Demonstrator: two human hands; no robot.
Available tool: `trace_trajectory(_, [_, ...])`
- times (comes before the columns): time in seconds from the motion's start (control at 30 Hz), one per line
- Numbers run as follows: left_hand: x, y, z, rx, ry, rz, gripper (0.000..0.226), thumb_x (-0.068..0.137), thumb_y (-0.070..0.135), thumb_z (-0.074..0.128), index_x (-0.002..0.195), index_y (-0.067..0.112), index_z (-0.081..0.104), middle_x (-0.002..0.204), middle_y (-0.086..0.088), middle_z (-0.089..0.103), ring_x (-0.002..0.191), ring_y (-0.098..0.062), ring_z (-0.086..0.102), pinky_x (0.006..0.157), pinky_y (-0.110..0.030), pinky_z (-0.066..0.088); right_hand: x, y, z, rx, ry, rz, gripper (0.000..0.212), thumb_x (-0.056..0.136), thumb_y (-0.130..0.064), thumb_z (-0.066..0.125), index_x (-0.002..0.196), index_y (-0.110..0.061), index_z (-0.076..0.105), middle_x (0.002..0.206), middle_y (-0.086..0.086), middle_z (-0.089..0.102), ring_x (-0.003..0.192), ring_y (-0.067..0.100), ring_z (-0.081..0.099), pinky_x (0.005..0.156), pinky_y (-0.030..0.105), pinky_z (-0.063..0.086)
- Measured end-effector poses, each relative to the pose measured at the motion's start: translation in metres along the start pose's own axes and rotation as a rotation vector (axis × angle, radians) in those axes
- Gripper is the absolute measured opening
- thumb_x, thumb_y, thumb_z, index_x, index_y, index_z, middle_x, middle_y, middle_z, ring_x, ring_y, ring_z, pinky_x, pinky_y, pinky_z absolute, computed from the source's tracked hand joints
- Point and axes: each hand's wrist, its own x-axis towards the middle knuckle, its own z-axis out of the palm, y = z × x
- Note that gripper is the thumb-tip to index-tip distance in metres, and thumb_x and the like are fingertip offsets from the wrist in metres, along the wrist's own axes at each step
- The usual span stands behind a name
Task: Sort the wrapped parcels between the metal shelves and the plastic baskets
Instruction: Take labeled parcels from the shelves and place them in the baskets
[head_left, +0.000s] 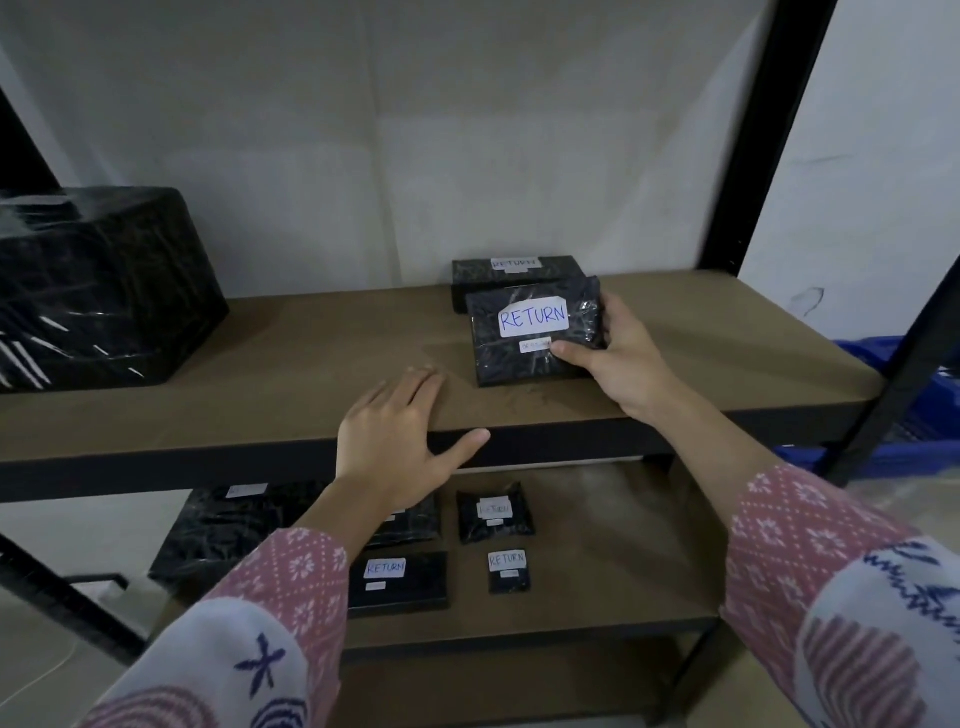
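Observation:
A black wrapped parcel (519, 358) with a white "RETURN" label stands tilted on the upper shelf board (311, 353), and my right hand (618, 358) grips its right side, thumb on the front. Just behind it lies another black parcel (470, 273) with a "RETURN" label. My left hand (400, 441) rests flat on the shelf's front edge, fingers spread, thumb over the black rim. A large black wrapped parcel (98, 291) sits at the shelf's left end. On the lower shelf (597, 571) lie several more black parcels, among them one labelled "RETURN" (397, 582) and a small one (509, 571).
A black metal upright (748, 171) rises at the right rear of the rack, and a slanted black post (904, 364) crosses in front of a blue plastic basket (935, 405) at the far right. A white wall stands behind the shelves.

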Motion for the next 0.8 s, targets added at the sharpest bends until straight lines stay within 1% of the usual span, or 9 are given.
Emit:
trace_trajectory(0.17, [0.000,-0.001,0.001,-0.007,-0.018,-0.002,0.083,0.081,0.074,0.023,0.122,0.012,0.060,0.125,-0.002,0.061,0.112,-0.022,0.060,0.095,-0.037,0.045,-0.001,-0.001,-0.001,0.051,0.011,0.009,0.064,0.074,0.007,0.071,0.129,-0.012,0.044,0.109,0.000,0.063,0.102,0.013,0.060,0.093,0.028,0.048])
trace_trajectory(0.3, [0.001,-0.002,0.000,-0.022,-0.018,0.000,0.083,0.081,0.074,0.023,0.121,0.011,0.060,0.125,-0.002,0.061,0.113,-0.021,0.059,0.095,-0.036,0.045,-0.002,-0.004,-0.001,0.089,0.036,0.013,0.063,0.071,0.009,0.073,0.126,-0.010,0.050,0.104,0.002,0.067,0.093,0.010,0.064,0.086,0.024,0.053])
trace_trajectory(0.37, [0.001,-0.002,-0.001,-0.032,-0.029,0.010,0.084,0.082,0.074,0.021,0.121,0.011,0.060,0.125,-0.003,0.061,0.113,-0.021,0.059,0.095,-0.036,0.044,-0.003,-0.006,0.000,0.084,0.050,0.011,0.061,0.069,0.008,0.075,0.122,-0.013,0.054,0.103,0.001,0.069,0.093,0.010,0.066,0.084,0.024,0.054])
trace_trajectory(0.43, [0.001,-0.002,-0.003,-0.040,-0.055,0.018,0.087,0.080,0.075,0.019,0.124,0.011,0.057,0.129,-0.003,0.058,0.117,-0.021,0.056,0.099,-0.036,0.041,-0.005,-0.012,0.001,0.057,0.049,0.016,0.058,0.069,0.007,0.076,0.118,-0.018,0.057,0.103,0.001,0.069,0.093,0.009,0.066,0.083,0.021,0.054])
trace_trajectory(0.47, [0.001,-0.002,-0.005,-0.044,-0.063,0.027,0.090,0.078,0.077,0.019,0.128,0.011,0.054,0.133,-0.003,0.054,0.122,-0.021,0.052,0.103,-0.036,0.037,-0.005,-0.014,0.001,0.056,0.047,0.021,0.057,0.070,0.007,0.075,0.116,-0.020,0.057,0.103,0.000,0.069,0.094,0.009,0.066,0.084,0.022,0.054])
trace_trajectory(0.57, [0.002,0.000,-0.011,-0.084,-0.095,0.054,0.097,0.070,0.079,0.015,0.139,0.015,0.039,0.145,0.000,0.039,0.136,-0.017,0.033,0.112,-0.035,0.020,-0.013,-0.019,-0.007,0.133,0.095,0.047,0.053,0.074,0.009,0.070,0.114,-0.023,0.055,0.102,-0.002,0.068,0.098,0.014,0.065,0.091,0.030,0.051])
trace_trajectory(0.7, [-0.003,0.030,-0.016,-0.173,-0.046,0.172,0.085,0.077,0.072,0.027,0.133,0.012,0.047,0.140,-0.005,0.046,0.135,-0.020,0.035,0.112,-0.040,0.022,-0.036,-0.025,-0.049,0.152,0.186,0.043,0.048,0.077,0.008,0.068,0.110,-0.023,0.052,0.102,-0.003,0.067,0.100,0.014,0.064,0.095,0.035,0.050])
trace_trajectory(0.77, [-0.005,0.060,-0.019,-0.225,-0.067,0.263,0.085,0.078,0.074,0.027,0.136,0.014,0.044,0.143,-0.003,0.043,0.137,-0.017,0.031,0.113,-0.036,0.015,-0.053,-0.028,-0.080,0.136,0.222,0.061,0.044,0.078,0.006,0.068,0.111,-0.018,0.051,0.099,-0.003,0.066,0.098,0.015,0.063,0.095,0.036,0.050])
trace_trajectory(0.8, [-0.005,0.079,-0.020,-0.251,-0.082,0.306,0.089,0.077,0.077,0.024,0.137,0.015,0.042,0.144,-0.001,0.041,0.138,-0.014,0.028,0.114,-0.033,0.011,-0.063,-0.029,-0.097,0.142,0.239,0.071,0.041,0.079,0.005,0.067,0.109,-0.017,0.051,0.100,-0.001,0.066,0.099,0.017,0.063,0.096,0.038,0.049])
